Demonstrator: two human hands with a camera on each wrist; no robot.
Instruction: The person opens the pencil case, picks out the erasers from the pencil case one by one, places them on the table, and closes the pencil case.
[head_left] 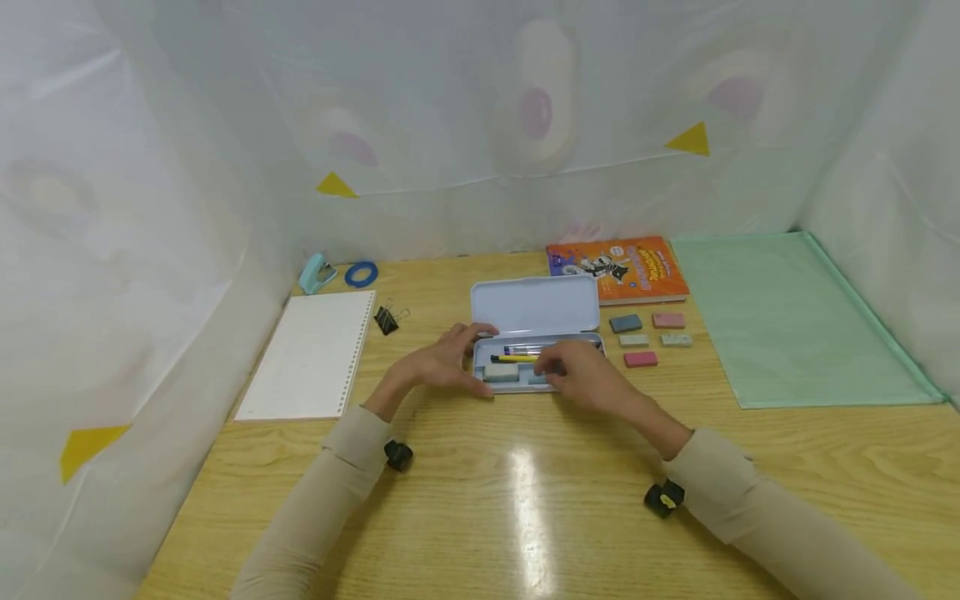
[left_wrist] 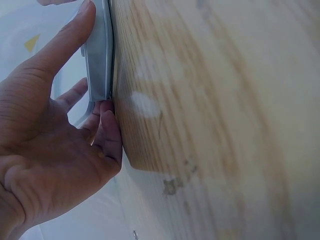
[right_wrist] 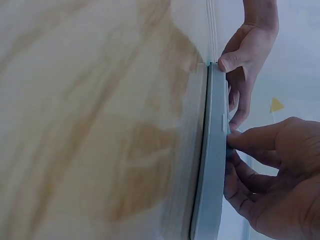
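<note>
A light-blue pencil case [head_left: 534, 305] lies on the table with its lid raised. Pens [head_left: 517, 349], a yellow-and-black pencil [head_left: 513, 358] and a whitish eraser [head_left: 501, 372] sit in its base. My left hand [head_left: 444, 360] grips the left end of the case, thumb at the front edge and fingers toward the hinge. Over the right part of the base, my right hand [head_left: 588, 377] pinches a small blue eraser [right_wrist: 229, 150] between thumb and fingers. Most of this eraser is hidden by the fingers. The right fingertips are down inside the case, beside the pencil.
Several erasers [head_left: 641, 359] lie right of the case. Behind it is an orange book [head_left: 652, 279]; a green glass-like mat [head_left: 810, 325] covers the right side. At left are a white notepad [head_left: 307, 354], binder clip [head_left: 387, 320], blue tape roll [head_left: 361, 274] and teal hole punch [head_left: 315, 273].
</note>
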